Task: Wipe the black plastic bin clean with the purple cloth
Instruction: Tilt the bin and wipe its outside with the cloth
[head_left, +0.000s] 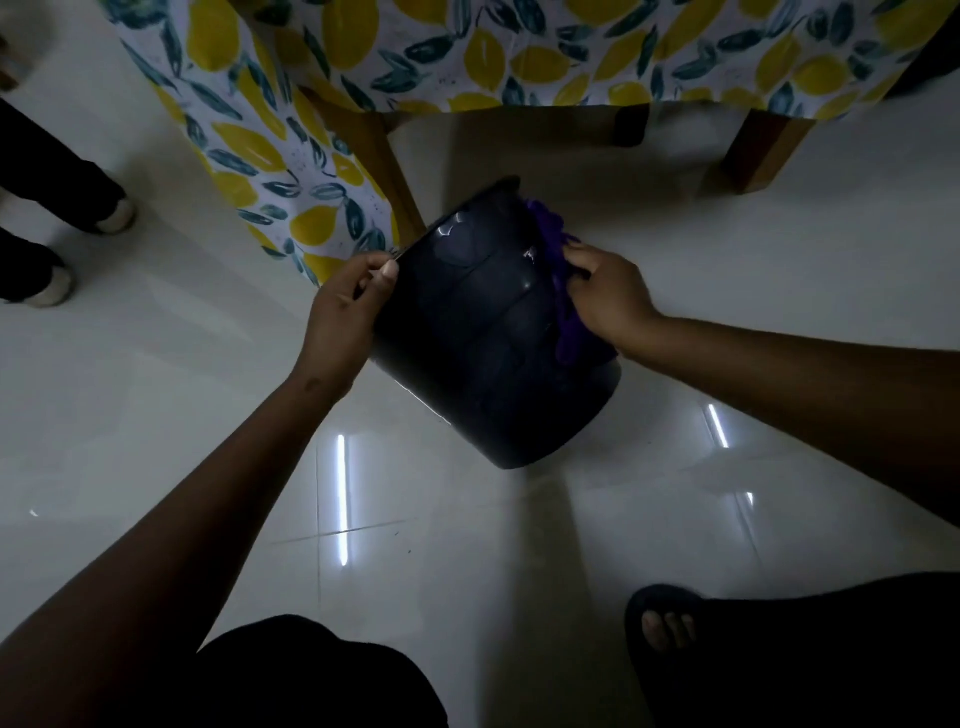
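The black plastic bin (488, 332) is held tilted above the white tiled floor, its outer wall facing me. My left hand (348, 306) grips the bin's edge on the left side, thumb on top. My right hand (608, 296) presses the purple cloth (558, 260) against the bin's right side. The cloth is bunched, and part of it hangs down under my palm. The bin's inside is hidden from me.
A table with wooden legs (753, 150) and a lemon-print tablecloth (291, 156) stands just behind the bin. Another person's feet in light shoes (52, 286) are at the far left. My own sandalled foot (665, 623) is at the lower right on the glossy floor (156, 415).
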